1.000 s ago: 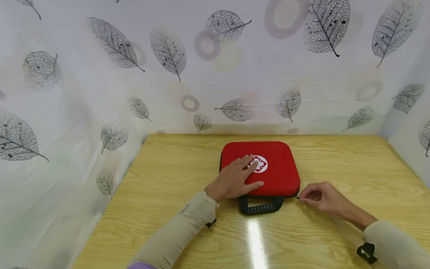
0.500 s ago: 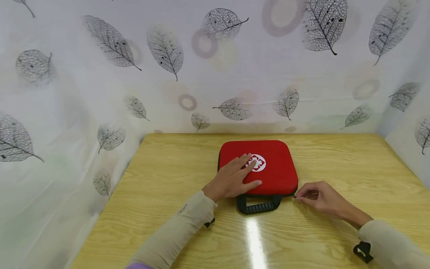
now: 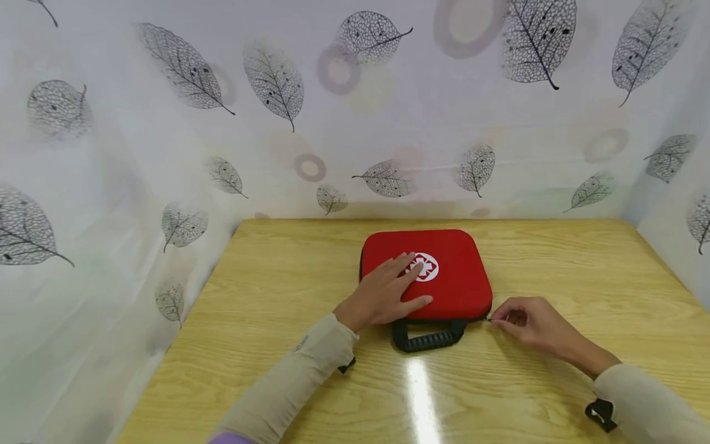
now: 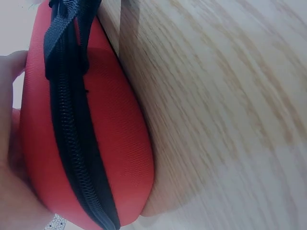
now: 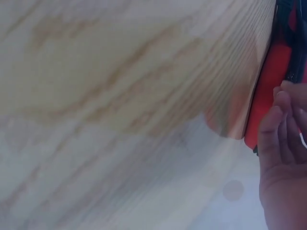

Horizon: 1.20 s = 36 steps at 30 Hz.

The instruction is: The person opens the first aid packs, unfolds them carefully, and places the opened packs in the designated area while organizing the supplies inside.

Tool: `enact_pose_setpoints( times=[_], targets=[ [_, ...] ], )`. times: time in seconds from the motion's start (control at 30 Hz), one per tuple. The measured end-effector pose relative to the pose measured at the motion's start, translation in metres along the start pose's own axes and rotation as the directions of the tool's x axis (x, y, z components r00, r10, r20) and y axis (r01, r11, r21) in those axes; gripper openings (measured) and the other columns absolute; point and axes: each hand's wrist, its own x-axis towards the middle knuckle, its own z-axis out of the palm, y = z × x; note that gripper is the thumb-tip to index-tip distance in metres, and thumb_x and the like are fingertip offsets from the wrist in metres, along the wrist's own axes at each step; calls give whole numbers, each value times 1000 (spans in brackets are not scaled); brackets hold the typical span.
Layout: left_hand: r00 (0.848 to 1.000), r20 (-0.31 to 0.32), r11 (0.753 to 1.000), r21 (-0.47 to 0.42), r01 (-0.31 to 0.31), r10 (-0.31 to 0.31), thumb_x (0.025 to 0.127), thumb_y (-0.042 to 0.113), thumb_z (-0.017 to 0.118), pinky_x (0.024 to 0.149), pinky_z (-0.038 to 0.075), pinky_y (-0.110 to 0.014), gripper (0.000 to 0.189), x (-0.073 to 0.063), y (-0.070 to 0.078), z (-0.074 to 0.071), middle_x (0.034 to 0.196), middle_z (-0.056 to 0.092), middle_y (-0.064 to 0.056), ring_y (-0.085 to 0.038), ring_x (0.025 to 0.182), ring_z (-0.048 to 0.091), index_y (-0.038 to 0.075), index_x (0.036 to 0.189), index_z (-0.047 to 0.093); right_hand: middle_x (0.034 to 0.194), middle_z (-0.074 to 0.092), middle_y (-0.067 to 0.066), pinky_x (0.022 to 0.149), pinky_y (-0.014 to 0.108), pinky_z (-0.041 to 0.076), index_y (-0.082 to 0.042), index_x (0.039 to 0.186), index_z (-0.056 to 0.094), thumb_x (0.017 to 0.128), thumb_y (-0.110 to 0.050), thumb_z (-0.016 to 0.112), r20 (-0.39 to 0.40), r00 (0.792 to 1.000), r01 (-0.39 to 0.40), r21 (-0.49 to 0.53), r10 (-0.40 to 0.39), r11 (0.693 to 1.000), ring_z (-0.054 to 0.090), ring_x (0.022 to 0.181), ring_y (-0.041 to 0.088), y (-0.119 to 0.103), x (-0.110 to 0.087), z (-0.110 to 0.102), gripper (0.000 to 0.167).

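A red first-aid case (image 3: 455, 271) with a white cross emblem lies flat on the table, its black handle (image 3: 428, 341) toward me. My left hand (image 3: 383, 293) rests on the lid with fingers spread, thumb near the front edge. At the front right corner my right hand (image 3: 532, 320) pinches a small zipper pull (image 3: 488, 319) between thumb and fingertips. In the left wrist view the black zipper (image 4: 72, 139) runs along the side of the case, its teeth joined there. The right wrist view shows the fingertips (image 5: 283, 98) right at the zipper band.
The wooden table (image 3: 288, 259) has a light streak of glare in front of the handle. Behind it and at both sides hangs a white curtain (image 3: 310, 123) printed with leaves. Both forearms wear beige sleeves (image 3: 299, 370).
The view has shifted slightly. My left hand stays on the lid, and my right hand keeps its pinch on the zipper pull near the front right corner, with hardly any movement.
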Motion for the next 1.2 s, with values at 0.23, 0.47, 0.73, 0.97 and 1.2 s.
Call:
enact_pose_setpoints(
  times=[0.23, 0.47, 0.73, 0.97, 1.2],
  targets=[
    [999, -16, 999, 19, 30, -30, 100, 64, 43, 122, 23, -38, 75, -9, -4, -2, 166, 25, -6, -24, 151, 26, 22, 161, 32, 79, 66, -10, 55, 21, 48, -12, 83, 70, 77, 9, 81, -54, 995, 75, -170, -85, 983, 53, 67, -3, -3, 12, 1, 24],
    [998, -55, 1000, 25, 19, -17, 99, 62, 46, 121, 25, -39, 73, -19, -8, -6, 163, 32, -7, -25, 149, 30, 19, 158, 39, 81, 64, -7, 58, 25, 51, -10, 85, 68, 78, 10, 80, -43, 997, 53, -252, -66, 966, 55, 69, 0, -4, 23, 0, 25],
    [997, -73, 999, 17, 28, -27, 98, 63, 48, 121, 27, -40, 72, -28, -14, -8, 160, 35, -8, -26, 146, 34, 19, 155, 45, 83, 66, -1, 60, 29, 53, -5, 86, 70, 81, 7, 78, -31, 1000, -7, -298, -2, 955, 59, 69, 11, -4, 39, -2, 16],
    [998, -58, 999, -17, 31, -32, 99, 63, 47, 122, 24, -42, 73, -33, -18, -9, 165, 30, -5, -25, 152, 25, 18, 156, 42, 79, 66, 3, 61, 35, 53, -2, 86, 71, 83, 5, 77, -41, 998, -53, -359, 41, 932, 60, 68, 15, 0, 54, -2, 10],
    [996, -86, 999, 49, 18, -14, 98, 64, 47, 119, 29, -40, 76, -35, -20, -10, 158, 40, -6, -26, 144, 36, 15, 156, 42, 80, 69, 7, 64, 40, 54, 1, 88, 72, 85, 3, 75, -44, 996, -84, -357, 73, 930, 62, 69, 19, 7, 68, -2, 5]
  ],
)
